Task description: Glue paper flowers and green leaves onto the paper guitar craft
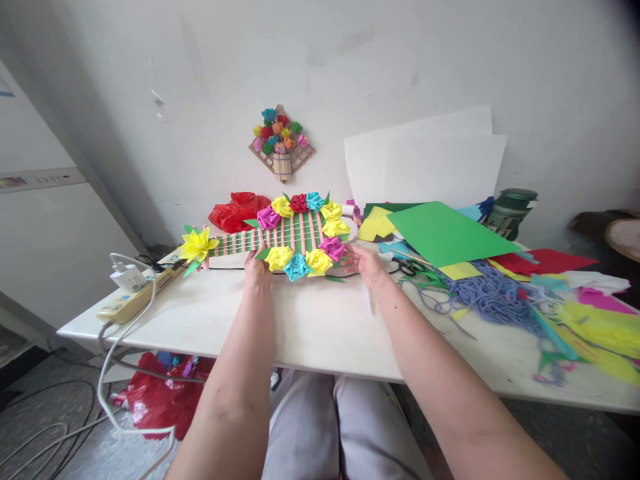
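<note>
A guitar-shaped paper craft (280, 235) is held up, tilted, over the table in front of me. Its green body and neck carry pink strips and thin pale strings. Yellow, pink, blue and red paper flowers with green leaves rim the body, and a larger yellow paper flower (199, 245) sits at the neck's left end. My left hand (258, 270) grips the lower edge where neck meets body, its fingertips partly hidden behind. At the body's right end, my right hand (367, 264) holds the edge beside a pink flower, fingers partly hidden.
On the right lie a green sheet (445, 233), purple yarn (493, 293), scissors (413, 267) and coloured paper scraps. A dark green jar (513, 208) stands behind. At left are a power strip (135, 300) and white cable. A flower-basket decoration (281, 143) hangs on the wall.
</note>
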A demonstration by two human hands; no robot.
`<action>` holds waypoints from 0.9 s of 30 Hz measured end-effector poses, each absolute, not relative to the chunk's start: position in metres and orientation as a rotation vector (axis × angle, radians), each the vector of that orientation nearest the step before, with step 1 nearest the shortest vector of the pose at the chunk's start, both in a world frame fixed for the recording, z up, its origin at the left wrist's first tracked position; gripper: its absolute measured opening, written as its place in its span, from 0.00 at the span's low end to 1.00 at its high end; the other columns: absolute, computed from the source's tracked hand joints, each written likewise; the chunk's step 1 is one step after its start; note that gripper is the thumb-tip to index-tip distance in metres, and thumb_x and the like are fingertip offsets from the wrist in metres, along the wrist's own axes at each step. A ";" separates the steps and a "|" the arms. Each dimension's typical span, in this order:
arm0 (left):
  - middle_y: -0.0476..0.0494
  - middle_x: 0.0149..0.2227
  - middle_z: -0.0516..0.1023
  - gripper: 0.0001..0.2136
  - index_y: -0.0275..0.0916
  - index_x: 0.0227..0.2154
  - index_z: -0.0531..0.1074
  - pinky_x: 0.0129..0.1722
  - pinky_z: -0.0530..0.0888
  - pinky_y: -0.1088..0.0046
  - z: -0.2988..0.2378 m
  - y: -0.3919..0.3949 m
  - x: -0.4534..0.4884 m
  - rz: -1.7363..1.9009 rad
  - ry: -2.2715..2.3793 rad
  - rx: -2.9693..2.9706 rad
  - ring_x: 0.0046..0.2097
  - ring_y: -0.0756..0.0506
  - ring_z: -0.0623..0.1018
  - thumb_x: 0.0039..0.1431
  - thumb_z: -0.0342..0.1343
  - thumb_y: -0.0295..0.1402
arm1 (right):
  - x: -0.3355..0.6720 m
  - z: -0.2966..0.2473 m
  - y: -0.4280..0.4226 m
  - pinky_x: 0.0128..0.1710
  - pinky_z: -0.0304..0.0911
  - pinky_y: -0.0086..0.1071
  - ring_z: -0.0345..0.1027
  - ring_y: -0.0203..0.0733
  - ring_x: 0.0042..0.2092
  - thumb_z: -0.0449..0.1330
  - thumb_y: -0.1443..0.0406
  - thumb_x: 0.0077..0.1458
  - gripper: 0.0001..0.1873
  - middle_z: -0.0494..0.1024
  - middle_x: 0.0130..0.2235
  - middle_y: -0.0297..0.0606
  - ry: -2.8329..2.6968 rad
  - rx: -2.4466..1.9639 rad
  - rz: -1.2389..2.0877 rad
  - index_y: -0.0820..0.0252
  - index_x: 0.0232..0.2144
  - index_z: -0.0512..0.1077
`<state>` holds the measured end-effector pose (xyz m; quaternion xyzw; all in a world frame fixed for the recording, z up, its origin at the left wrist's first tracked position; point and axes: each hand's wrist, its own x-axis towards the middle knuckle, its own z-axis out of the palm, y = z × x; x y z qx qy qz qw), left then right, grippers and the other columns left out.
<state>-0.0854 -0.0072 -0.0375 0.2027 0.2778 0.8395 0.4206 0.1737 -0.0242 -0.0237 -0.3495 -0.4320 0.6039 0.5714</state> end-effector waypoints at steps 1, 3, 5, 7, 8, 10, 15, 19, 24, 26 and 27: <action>0.51 0.19 0.70 0.12 0.37 0.20 0.64 0.24 0.70 0.76 -0.038 -0.006 -0.086 2.116 0.712 0.499 0.22 0.51 0.73 0.41 0.65 0.29 | 0.173 -0.023 -0.025 0.14 0.60 0.29 0.68 0.38 0.23 0.60 0.57 0.41 0.14 0.78 0.30 0.41 -1.033 -0.850 1.422 0.63 0.28 0.73; 0.52 0.19 0.69 0.12 0.37 0.19 0.63 0.24 0.69 0.77 -0.038 -0.005 -0.086 2.134 0.741 0.485 0.22 0.51 0.72 0.41 0.64 0.28 | 0.171 -0.022 -0.028 0.13 0.58 0.27 0.68 0.36 0.22 0.60 0.53 0.43 0.18 0.78 0.30 0.42 -1.093 -0.924 1.399 0.63 0.29 0.73; 0.53 0.17 0.68 0.13 0.38 0.19 0.62 0.25 0.69 0.77 -0.037 -0.004 -0.086 2.146 0.748 0.478 0.22 0.52 0.72 0.41 0.63 0.28 | 0.168 -0.021 -0.030 0.11 0.53 0.25 0.66 0.34 0.20 0.61 0.52 0.42 0.19 0.78 0.28 0.41 -1.170 -0.989 1.344 0.63 0.29 0.73; 0.54 0.17 0.67 0.13 0.37 0.19 0.61 0.26 0.69 0.76 -0.037 -0.004 -0.085 2.155 0.722 0.483 0.23 0.52 0.72 0.40 0.63 0.27 | 0.165 -0.022 -0.032 0.11 0.48 0.24 0.62 0.32 0.17 0.63 0.51 0.41 0.19 0.77 0.24 0.39 -1.240 -1.036 1.290 0.62 0.26 0.73; 0.54 0.17 0.67 0.12 0.37 0.19 0.62 0.27 0.69 0.76 -0.037 -0.004 -0.085 2.154 0.707 0.483 0.23 0.52 0.72 0.40 0.63 0.27 | 0.163 -0.023 -0.033 0.11 0.47 0.24 0.60 0.31 0.16 0.63 0.51 0.40 0.19 0.76 0.22 0.37 -1.270 -1.048 1.265 0.62 0.23 0.72; 0.53 0.19 0.69 0.12 0.37 0.20 0.63 0.27 0.69 0.76 -0.037 -0.006 -0.084 2.136 0.688 0.480 0.24 0.52 0.72 0.39 0.64 0.27 | 0.161 -0.027 -0.032 0.11 0.46 0.24 0.55 0.29 0.14 0.62 0.50 0.40 0.19 0.72 0.17 0.33 -1.325 -1.046 1.208 0.60 0.18 0.68; 0.52 0.21 0.71 0.12 0.36 0.21 0.65 0.27 0.69 0.77 -0.035 -0.009 -0.082 2.118 0.656 0.483 0.24 0.52 0.72 0.36 0.65 0.27 | 0.164 -0.034 -0.025 0.13 0.44 0.25 0.50 0.28 0.13 0.59 0.50 0.44 0.22 0.63 0.11 0.29 -1.484 -1.037 0.924 0.59 0.11 0.63; 0.52 0.20 0.71 0.12 0.37 0.21 0.65 0.27 0.70 0.77 -0.035 -0.009 -0.082 2.132 0.679 0.472 0.24 0.52 0.73 0.37 0.65 0.28 | 0.169 -0.031 -0.021 0.13 0.45 0.25 0.51 0.28 0.14 0.60 0.51 0.41 0.18 0.65 0.13 0.29 -1.342 -0.959 0.915 0.60 0.16 0.67; 0.53 0.18 0.70 0.12 0.37 0.20 0.64 0.25 0.71 0.77 -0.035 -0.007 -0.084 2.130 0.706 0.419 0.23 0.52 0.73 0.39 0.64 0.28 | 0.175 -0.026 -0.018 0.12 0.46 0.25 0.52 0.27 0.14 0.65 0.53 0.34 0.17 0.68 0.16 0.29 -1.014 -0.803 1.045 0.60 0.17 0.66; 0.52 0.18 0.70 0.11 0.38 0.20 0.64 0.24 0.71 0.78 -0.036 -0.007 -0.084 2.140 0.695 0.409 0.23 0.52 0.73 0.40 0.64 0.28 | 0.177 -0.027 -0.018 0.13 0.47 0.24 0.53 0.26 0.15 0.66 0.55 0.32 0.17 0.69 0.17 0.30 -0.984 -0.798 1.060 0.60 0.17 0.66; 0.52 0.18 0.70 0.11 0.38 0.20 0.64 0.24 0.71 0.78 -0.036 -0.006 -0.085 2.143 0.688 0.405 0.23 0.52 0.73 0.40 0.64 0.28 | 0.177 -0.028 -0.018 0.13 0.48 0.24 0.53 0.26 0.15 0.67 0.56 0.32 0.17 0.70 0.17 0.30 -0.991 -0.816 1.069 0.60 0.16 0.66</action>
